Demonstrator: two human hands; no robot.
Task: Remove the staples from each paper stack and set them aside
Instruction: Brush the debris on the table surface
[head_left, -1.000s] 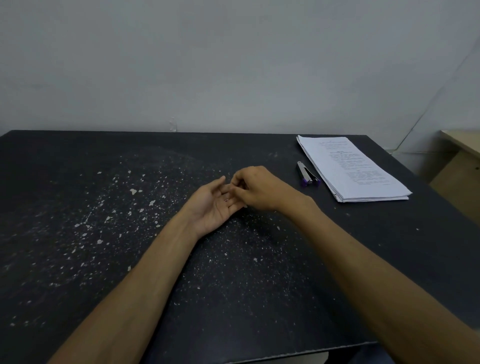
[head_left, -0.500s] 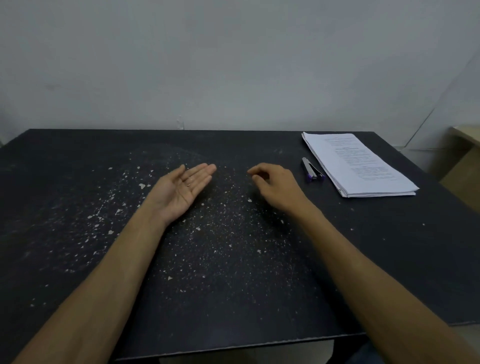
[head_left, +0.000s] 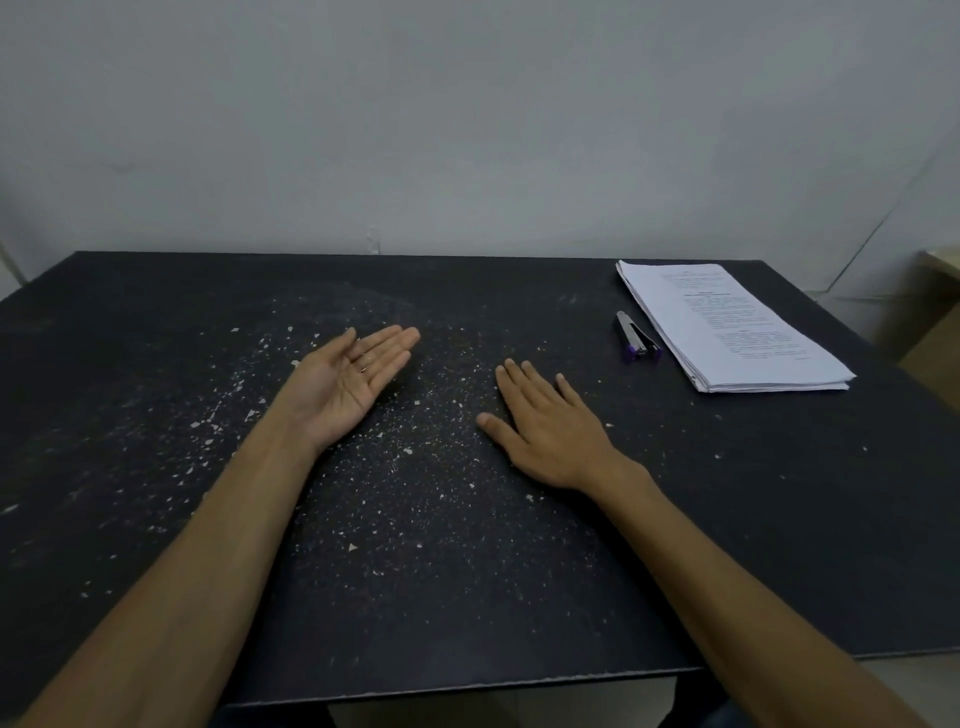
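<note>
Notably, left hand (head_left: 345, 387) palm up cradling tiny staples (head_left: 364, 362), right hand (head_left: 545, 431) flat, paper stack (head_left: 737, 327) print unreadable.

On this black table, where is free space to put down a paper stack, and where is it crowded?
Free: the far left of the table, left of the left hand, and the near right part, in front of the paper stack. Crowded: the strip between the right hand and the stack, where the staple remover lies. Paper flecks litter the middle.
</note>
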